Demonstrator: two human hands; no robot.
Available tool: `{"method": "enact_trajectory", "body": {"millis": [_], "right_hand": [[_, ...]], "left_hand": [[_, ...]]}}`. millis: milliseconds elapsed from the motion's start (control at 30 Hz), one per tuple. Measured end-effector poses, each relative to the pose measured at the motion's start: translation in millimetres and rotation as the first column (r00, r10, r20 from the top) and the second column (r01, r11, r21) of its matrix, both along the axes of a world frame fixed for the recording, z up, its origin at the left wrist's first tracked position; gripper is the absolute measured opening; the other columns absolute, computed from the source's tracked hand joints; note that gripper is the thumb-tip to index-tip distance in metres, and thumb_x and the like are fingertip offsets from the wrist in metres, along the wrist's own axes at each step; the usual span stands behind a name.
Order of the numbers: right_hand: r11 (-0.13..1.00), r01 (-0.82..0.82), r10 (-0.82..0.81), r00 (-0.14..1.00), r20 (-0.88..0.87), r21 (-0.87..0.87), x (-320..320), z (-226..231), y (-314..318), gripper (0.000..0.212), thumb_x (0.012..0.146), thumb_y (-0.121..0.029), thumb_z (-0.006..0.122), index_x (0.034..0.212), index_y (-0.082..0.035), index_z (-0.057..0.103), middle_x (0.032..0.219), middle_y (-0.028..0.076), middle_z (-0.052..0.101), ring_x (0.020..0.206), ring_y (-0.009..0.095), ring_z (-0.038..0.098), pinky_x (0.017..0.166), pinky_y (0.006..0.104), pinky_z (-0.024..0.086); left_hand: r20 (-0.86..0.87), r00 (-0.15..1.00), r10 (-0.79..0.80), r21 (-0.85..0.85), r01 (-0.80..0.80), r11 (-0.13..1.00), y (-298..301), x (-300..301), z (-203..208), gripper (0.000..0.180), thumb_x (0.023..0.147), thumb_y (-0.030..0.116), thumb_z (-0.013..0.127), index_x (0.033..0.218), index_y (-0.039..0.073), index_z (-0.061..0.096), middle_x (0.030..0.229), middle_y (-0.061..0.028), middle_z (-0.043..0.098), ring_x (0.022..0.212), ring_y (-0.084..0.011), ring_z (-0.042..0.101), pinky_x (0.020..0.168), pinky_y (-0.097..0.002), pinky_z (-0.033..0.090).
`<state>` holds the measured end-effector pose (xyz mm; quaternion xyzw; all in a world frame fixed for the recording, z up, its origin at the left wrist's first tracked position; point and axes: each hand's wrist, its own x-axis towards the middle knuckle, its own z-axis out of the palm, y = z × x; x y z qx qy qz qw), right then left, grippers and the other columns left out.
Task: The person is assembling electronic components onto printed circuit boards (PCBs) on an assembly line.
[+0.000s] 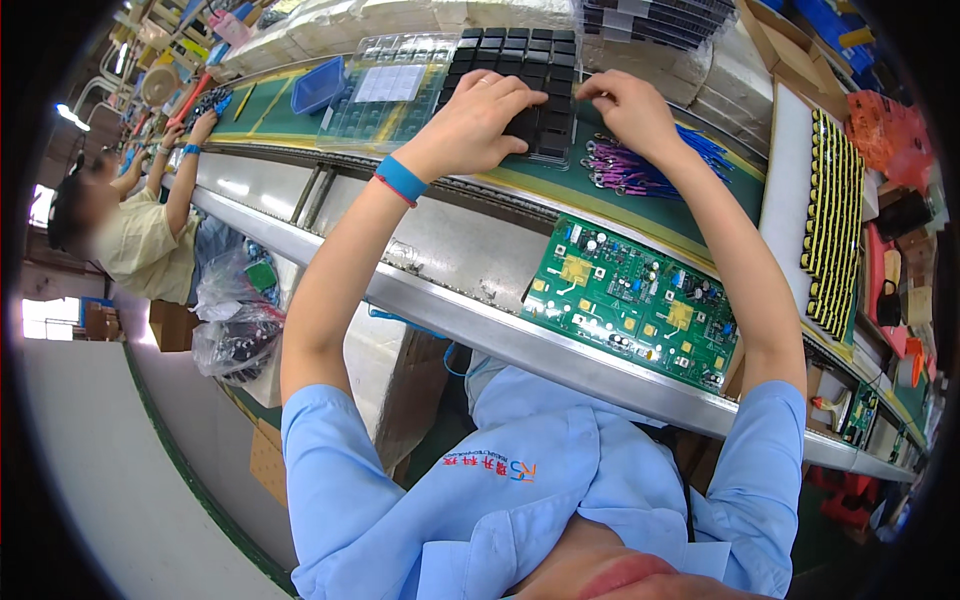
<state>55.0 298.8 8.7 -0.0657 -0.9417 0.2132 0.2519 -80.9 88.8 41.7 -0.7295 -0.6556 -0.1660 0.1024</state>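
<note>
My left hand (pixel 480 122) lies over a clear plastic tray (pixel 562 160) filled with rows of black rectangular blocks (pixel 508 62). Its fingers are apart, the thumb and forefinger on either side of a block near the tray's front. At the tray's right edge is my right hand (pixel 632 112), with fingers curled in and the tips close together; anything between them is too small to make out. A green circuit board (pixel 630 300) with several mounted components rests across the rails in front of me, below both hands.
Purple and blue wires with ring terminals (pixel 640 165) lie right of the tray. Left stand a clear empty tray with a white label (pixel 385 85) and a blue bin (pixel 318 86). Yellow-black parts (pixel 832 225) line a board at right. Another person (pixel 140 240) works further left.
</note>
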Motion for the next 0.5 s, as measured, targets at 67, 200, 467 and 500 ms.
{"method": "enact_trajectory", "body": {"millis": [67,200,467,500], "right_hand": [[0.996,0.01,-0.013,1.0,-0.027,-0.091,5,9,-5,0.018,0.084,-0.016,0.059,0.098,-0.012,0.068,0.095,0.01,0.066,0.093,0.031,0.063,0.08,0.0401,0.05],[0.997,-0.082,0.081,0.997,-0.014,-0.012,13,18,-39,0.024,0.084,-0.021,0.062,0.106,-0.011,0.064,0.103,0.008,0.064,0.096,0.03,0.062,0.082,0.0398,0.05],[0.983,-0.049,0.049,0.999,0.002,0.176,22,2,-64,0.065,0.078,-0.019,0.071,0.134,-0.007,0.041,0.117,0.013,0.056,0.102,0.033,0.061,0.078,0.0433,0.052],[0.982,-0.041,0.043,0.999,-0.005,0.185,22,2,-63,0.066,0.078,-0.019,0.071,0.135,-0.006,0.04,0.119,0.012,0.055,0.102,0.034,0.061,0.077,0.0433,0.053]], "left_hand": [[-0.047,0.999,0.0,0.069,0.003,0.998,-1,1,1,0.052,0.07,0.013,0.076,0.118,0.008,0.058,0.109,-0.0103,0.057,0.105,-0.0279,0.054,0.101,-0.0422,0.034],[-0.221,0.975,0.035,-0.072,-0.052,0.996,5,7,2,0.051,0.066,0.013,0.075,0.114,0.007,0.058,0.103,-0.0095,0.059,0.104,-0.0272,0.056,0.098,-0.0407,0.036],[-0.397,0.914,0.081,-0.175,-0.162,0.971,-1,37,51,0.038,0.084,0.023,0.062,0.116,0.004,0.057,0.091,-0.0112,0.063,0.089,-0.0243,0.057,0.085,-0.0393,0.041],[-0.245,0.963,0.112,-0.032,-0.123,0.992,-6,32,48,0.053,0.077,0.022,0.068,0.124,0.004,0.05,0.094,-0.0135,0.062,0.09,-0.0271,0.059,0.089,-0.0416,0.04]]}}
